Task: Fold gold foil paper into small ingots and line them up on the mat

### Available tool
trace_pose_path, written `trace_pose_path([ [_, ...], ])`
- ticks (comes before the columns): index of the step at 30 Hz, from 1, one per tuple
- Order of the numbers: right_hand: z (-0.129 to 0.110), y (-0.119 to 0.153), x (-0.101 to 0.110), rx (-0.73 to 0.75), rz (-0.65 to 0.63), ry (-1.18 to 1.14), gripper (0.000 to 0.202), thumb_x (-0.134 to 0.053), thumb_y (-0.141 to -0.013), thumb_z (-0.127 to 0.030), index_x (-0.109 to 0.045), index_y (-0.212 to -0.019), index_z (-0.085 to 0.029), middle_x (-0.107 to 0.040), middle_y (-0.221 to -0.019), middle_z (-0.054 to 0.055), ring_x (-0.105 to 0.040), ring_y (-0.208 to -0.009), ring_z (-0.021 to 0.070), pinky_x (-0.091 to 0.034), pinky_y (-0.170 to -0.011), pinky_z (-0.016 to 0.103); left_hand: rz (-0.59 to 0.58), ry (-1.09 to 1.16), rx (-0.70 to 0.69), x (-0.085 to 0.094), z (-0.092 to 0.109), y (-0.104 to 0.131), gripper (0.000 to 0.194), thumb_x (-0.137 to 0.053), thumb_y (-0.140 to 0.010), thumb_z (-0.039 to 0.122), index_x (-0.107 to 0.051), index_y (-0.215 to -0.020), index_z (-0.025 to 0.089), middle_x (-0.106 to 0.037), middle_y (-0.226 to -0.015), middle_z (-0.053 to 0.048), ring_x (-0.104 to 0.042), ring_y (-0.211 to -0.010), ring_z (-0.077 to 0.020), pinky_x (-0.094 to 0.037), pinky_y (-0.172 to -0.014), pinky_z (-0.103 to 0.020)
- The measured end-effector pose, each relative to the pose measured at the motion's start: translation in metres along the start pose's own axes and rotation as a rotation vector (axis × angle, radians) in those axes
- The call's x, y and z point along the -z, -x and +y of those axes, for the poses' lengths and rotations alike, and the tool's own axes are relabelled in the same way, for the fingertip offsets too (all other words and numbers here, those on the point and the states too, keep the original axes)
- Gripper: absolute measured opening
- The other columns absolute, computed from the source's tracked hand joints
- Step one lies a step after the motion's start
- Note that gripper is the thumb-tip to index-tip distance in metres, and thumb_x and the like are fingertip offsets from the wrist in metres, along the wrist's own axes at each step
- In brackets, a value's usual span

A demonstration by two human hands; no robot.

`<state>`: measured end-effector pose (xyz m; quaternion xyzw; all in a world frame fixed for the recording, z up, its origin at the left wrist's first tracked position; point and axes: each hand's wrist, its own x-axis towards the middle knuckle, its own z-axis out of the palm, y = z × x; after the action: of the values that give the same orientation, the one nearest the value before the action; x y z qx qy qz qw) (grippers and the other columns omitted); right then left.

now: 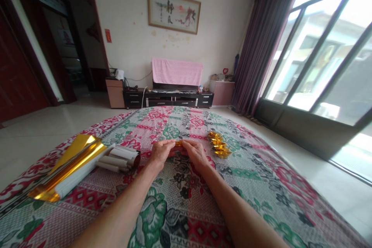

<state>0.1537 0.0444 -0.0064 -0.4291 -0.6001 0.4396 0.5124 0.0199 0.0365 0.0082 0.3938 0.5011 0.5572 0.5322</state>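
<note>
Between my two hands, just above the middle of the cloth-covered table, is a small piece of gold foil paper (178, 144). My left hand (162, 153) pinches its left end, fingers closed. The right end is gripped by my right hand (195, 153), thumb on the near side. Most of the piece is hidden by my fingers. To the right of my right hand stands a row of several folded gold paper ingots (220, 145), their pointed ends spread sideways. Left of my left hand lie several white paper rolls (116, 159) bunched together.
Loosely rolled gold foil sheets (84, 159) lie at the table's left. A flowered red, green and grey tablecloth (180, 217) covers the round table. Beyond stand a low black cabinet (171, 99) and a pink cloth-covered screen (177, 71). Large windows (319, 54) are at right.
</note>
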Motion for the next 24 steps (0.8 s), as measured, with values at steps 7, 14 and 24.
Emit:
trace_pose_path([
  [7,-0.0028,0.0015,0.0011,0.008,-0.029,0.032,0.032,-0.050,-0.076,-0.041,-0.070,-0.081,-0.017,-0.066,-0.071,0.001,-0.058,-0.065,0.0149,-0.047,-0.062,0.025,0.017,-0.007,-0.010,0.0001,-0.0020,-0.0002,0.022,-0.064,-0.065,0.021,-0.068,-0.086,0.014,-0.072,-0.077,-0.007,-0.066,-0.071,-0.0205,-0.048,-0.054,-0.025],
  [14,-0.0005,0.0011,-0.0003,0.012,0.033,0.043,0.032,-0.050,-0.076,-0.043,-0.070,-0.081,-0.017,-0.066,-0.071,0.001,-0.057,-0.063,0.0144,-0.047,-0.059,0.024,0.013,-0.011,-0.005,-0.0013,-0.0009,0.0000,0.018,-0.063,-0.066,0.022,-0.068,-0.082,0.015,-0.072,-0.073,-0.006,-0.067,-0.070,-0.0196,-0.047,-0.053,-0.024],
  [24,-0.0070,0.0010,-0.0018,-0.050,0.056,-0.049,0.034,-0.053,-0.073,-0.045,-0.068,-0.081,-0.016,-0.067,-0.075,0.003,-0.060,-0.065,0.0165,-0.050,-0.060,0.027,-0.068,0.071,0.010,0.0022,0.0008,0.0000,0.024,-0.062,-0.068,0.023,-0.065,-0.092,0.018,-0.072,-0.079,-0.004,-0.066,-0.070,-0.0186,-0.048,-0.055,-0.025],
])
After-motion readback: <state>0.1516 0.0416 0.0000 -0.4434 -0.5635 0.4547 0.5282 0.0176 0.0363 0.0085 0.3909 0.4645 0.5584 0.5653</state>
